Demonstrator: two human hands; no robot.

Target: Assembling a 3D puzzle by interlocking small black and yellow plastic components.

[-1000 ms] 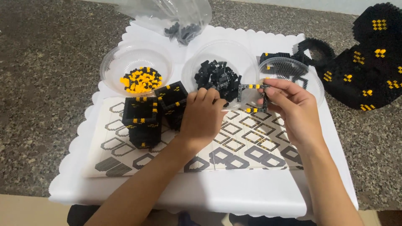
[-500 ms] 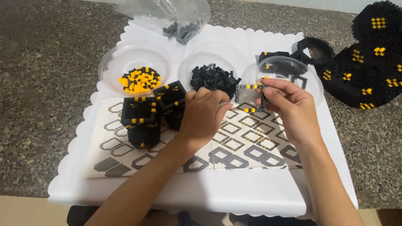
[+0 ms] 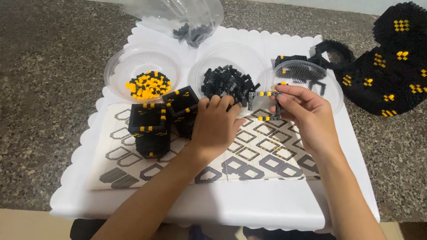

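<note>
My right hand pinches a small square frame of black and yellow bricks above the patterned sheet. My left hand lies knuckles up at the near rim of the middle clear bowl, which holds a heap of black bricks; its fingertips are curled and hidden, so whether they hold a brick cannot be told. Just left of that hand stand two hollow black-and-yellow brick towers.
A clear bowl of yellow and black bricks sits at the left, another clear bowl at the right. A plastic bag of bricks lies at the back. A large black brick model rests right of the white scalloped tray.
My left hand has shifted slightly toward the bowl of black bricks. My right hand keeps the small frame in nearly the same place.
</note>
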